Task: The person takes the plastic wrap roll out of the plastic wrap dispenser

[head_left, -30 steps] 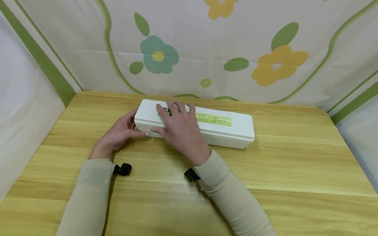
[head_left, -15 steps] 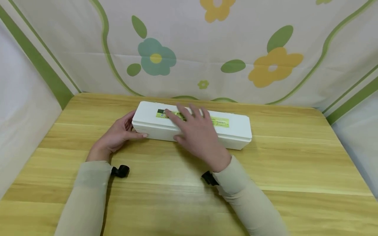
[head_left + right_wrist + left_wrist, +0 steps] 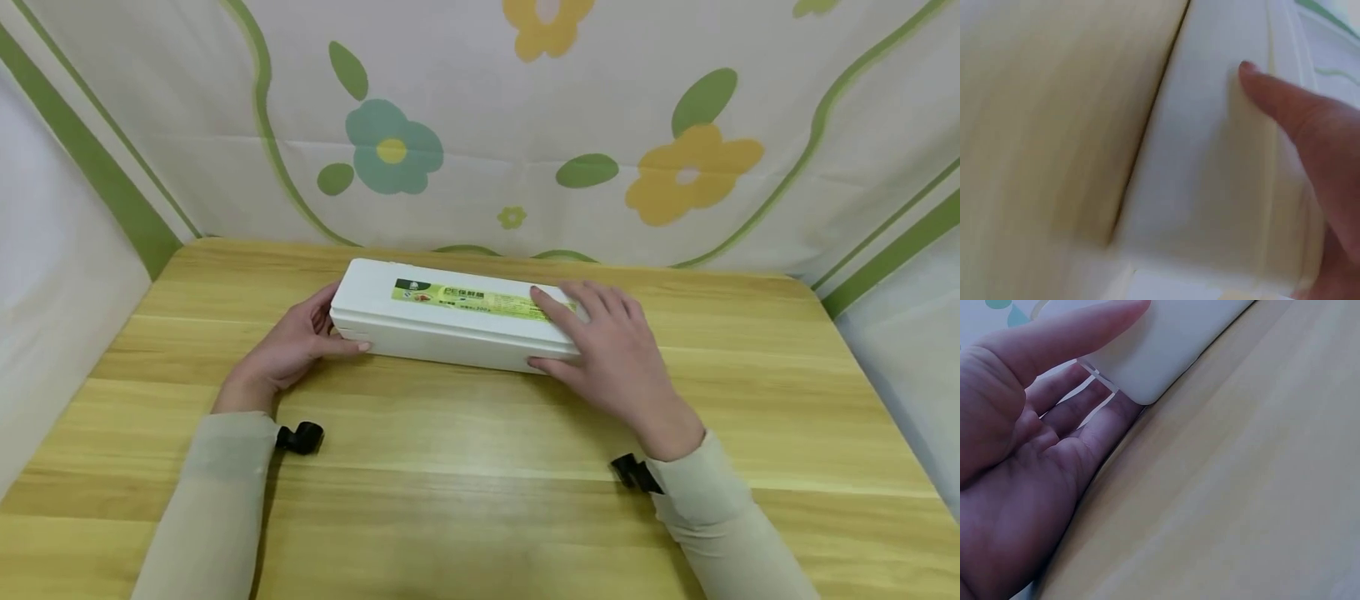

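Fingers (image 3: 1110, 422) of the left hand (image 3: 292, 346) went round behind the left end of the white box (image 3: 442, 342), thumb along its front face, so that end was gripped. Right hand (image 3: 622, 358) was spread over the right part of the lid (image 3: 363, 287), fingers loosely extended on top, thumb tip at the front face; touching, no firm grip evident, right wrist view blurred. Key relation: box lay between the hands, running rightward from the left fingers and leftward from the right ones, long axis roughly left to right across the worktop (image 3: 465, 500), right end angled a little toward the person. Both hands were in contact, so neither was nearer; left had its end, right covered the other and mostly hid it in the head view. Box rested near the far edge of the worktop, in front of a flowered cloth (image 3: 480, 100). Only container was the box: lid on, seam visible along the front, couldn't tell whether it was fully pressed down. Contents not visible through the white walls. Green label (image 3: 427, 293) on the lid showed "PE" plus other characters, partly covered by the right fingers.
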Motion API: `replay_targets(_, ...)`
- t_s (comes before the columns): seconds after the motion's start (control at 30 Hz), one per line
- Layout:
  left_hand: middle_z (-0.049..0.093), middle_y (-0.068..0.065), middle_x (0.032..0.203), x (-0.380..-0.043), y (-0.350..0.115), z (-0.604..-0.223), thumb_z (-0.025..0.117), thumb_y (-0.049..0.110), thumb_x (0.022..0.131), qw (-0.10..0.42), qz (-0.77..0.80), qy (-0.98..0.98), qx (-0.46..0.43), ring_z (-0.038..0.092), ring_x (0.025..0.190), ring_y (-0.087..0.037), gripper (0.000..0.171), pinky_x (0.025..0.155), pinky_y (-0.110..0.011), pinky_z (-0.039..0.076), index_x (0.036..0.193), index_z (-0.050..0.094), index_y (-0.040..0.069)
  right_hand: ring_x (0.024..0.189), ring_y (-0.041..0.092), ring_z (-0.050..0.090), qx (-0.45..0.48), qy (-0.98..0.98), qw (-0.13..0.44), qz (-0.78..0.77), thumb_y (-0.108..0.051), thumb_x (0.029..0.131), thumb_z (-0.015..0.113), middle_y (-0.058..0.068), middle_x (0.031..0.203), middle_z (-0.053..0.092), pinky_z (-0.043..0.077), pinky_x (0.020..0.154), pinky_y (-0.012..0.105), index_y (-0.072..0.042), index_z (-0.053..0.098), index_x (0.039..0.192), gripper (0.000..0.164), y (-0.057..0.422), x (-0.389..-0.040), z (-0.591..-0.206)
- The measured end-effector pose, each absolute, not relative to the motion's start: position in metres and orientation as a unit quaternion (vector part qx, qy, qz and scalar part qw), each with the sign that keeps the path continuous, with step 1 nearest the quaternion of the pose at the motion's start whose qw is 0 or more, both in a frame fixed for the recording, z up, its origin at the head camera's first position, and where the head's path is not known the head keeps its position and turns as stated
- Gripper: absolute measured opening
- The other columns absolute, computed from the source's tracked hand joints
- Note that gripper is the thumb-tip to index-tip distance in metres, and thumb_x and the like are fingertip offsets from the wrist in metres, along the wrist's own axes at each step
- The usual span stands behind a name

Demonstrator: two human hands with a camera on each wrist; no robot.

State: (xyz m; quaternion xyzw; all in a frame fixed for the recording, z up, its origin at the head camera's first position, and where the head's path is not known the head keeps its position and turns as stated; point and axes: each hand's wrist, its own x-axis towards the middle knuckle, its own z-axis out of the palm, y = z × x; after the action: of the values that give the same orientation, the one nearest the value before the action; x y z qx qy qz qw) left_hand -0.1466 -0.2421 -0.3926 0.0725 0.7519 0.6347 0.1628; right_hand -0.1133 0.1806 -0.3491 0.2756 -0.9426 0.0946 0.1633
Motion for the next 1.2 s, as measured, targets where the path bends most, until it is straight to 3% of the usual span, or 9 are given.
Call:
replay_targets(0.3, 0.045, -0.003, 0.166, -0.147, -0.244, -0.393, 0.086, -0.002, 0.088, 0.163, 0.639, 0.748, 0.072, 0.045, 0.146, -0.008, 0.103, 0.109, -0.012, 0.045, 0.172, 0.03, 0.021, 0.142, 0.045, 0.051, 0.269, -0.937, 0.17, 0.145, -0.054, 0.077, 0.095, 0.022, 0.152, 0.056, 0.04, 0.117, 0.066, -0.018, 0.053, 0.16, 0.099, 0.194, -0.116, -0.355)
replay_targets(0.6, 0.049, -0.002, 0.161, -0.147, -0.243, -0.394, 0.085, -0.003, 0.089, 0.163, 0.644, 0.744, 0.079, 0.051, 0.141, -0.008, 0.101, 0.107, -0.014, 0.049, 0.171, 0.031, 0.019, 0.142, 0.045, 0.051, 0.264, -0.942, 0.152, 0.145, -0.053, 0.074, 0.097, 0.02, 0.153, 0.055, 0.04, 0.117, 0.066, -0.02, 0.051, 0.161, 0.104, 0.196, -0.116, -0.355)
replay_targets(1.2, 0.055, 0.004, 0.154, -0.148, -0.242, -0.394, 0.085, -0.004, 0.088, 0.163, 0.648, 0.74, 0.078, 0.057, 0.134, -0.006, 0.099, 0.104, -0.015, 0.052, 0.17, 0.033, 0.017, 0.139, 0.044, 0.052, 0.257, -0.946, 0.149, 0.133, -0.055, 0.077, 0.094, 0.019, 0.154, 0.055, 0.041, 0.115, 0.065, -0.02, 0.049, 0.162, 0.102, 0.195, -0.115, -0.353)
